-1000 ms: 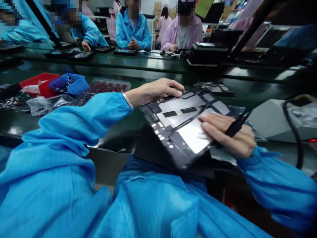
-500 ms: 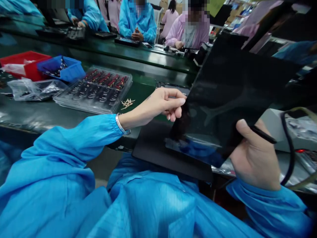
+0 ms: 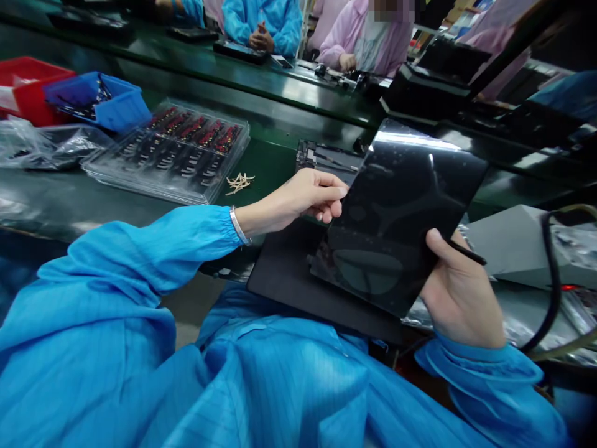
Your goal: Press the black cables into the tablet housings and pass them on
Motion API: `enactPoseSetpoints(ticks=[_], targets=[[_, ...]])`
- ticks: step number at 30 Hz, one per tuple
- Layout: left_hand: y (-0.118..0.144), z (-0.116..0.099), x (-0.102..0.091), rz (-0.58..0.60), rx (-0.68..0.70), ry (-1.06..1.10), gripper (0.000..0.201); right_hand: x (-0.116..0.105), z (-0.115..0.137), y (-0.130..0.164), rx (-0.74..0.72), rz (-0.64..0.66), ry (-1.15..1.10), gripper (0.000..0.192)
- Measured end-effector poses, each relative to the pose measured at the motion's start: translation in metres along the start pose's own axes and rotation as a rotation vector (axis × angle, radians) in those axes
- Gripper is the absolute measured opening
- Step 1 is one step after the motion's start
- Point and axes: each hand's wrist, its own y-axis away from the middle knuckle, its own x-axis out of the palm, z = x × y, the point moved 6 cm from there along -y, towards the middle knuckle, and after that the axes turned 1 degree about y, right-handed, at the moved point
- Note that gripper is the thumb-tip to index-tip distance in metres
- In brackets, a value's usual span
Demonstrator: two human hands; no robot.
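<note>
Blue sleeves fill the lower part of the view. The right hand (image 3: 459,298) grips the lower right corner of a dark tablet (image 3: 396,218), thumb laid on its glossy face; the remaining fingers are hidden behind the panel, so their spread cannot be told. A thin black stylus (image 3: 466,254) juts from between thumb and palm, its lower end hidden in the hand. The left hand (image 3: 303,196) meets the tablet's left edge, fingers curled together and pinching that edge. The tablet is held tilted, raised over the near edge of the desk (image 3: 265,168), above a black mat (image 3: 289,274) that overhangs that edge. Its glass shows only reflections. Just behind its upper left corner lies an open device frame (image 3: 321,158), partly covered by the tablet. Leftwards sit small tan scraps (image 3: 240,182), then a clear parts tray (image 3: 172,152), a crumpled plastic bag (image 3: 41,146), a blue bin (image 3: 100,102) and a red bin (image 3: 23,84) cut by the picture's border. Across the far edge, other people (image 3: 265,25) sit, their heads cropped or blurred
</note>
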Motion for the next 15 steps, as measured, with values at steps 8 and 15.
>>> enactPoseSetpoints(ticks=[8, 15], targets=[[-0.0021, 0.0007, -0.0017, -0.007, -0.014, 0.000, 0.018, -0.0002, -0.0004, 0.0021, -0.008, -0.014, -0.007, 0.024], [-0.0041, 0.0047, -0.0021, 0.004, -0.003, -0.017, 0.018, -0.0014, 0.0005, 0.0065, -0.060, -0.014, 0.030, 0.023]])
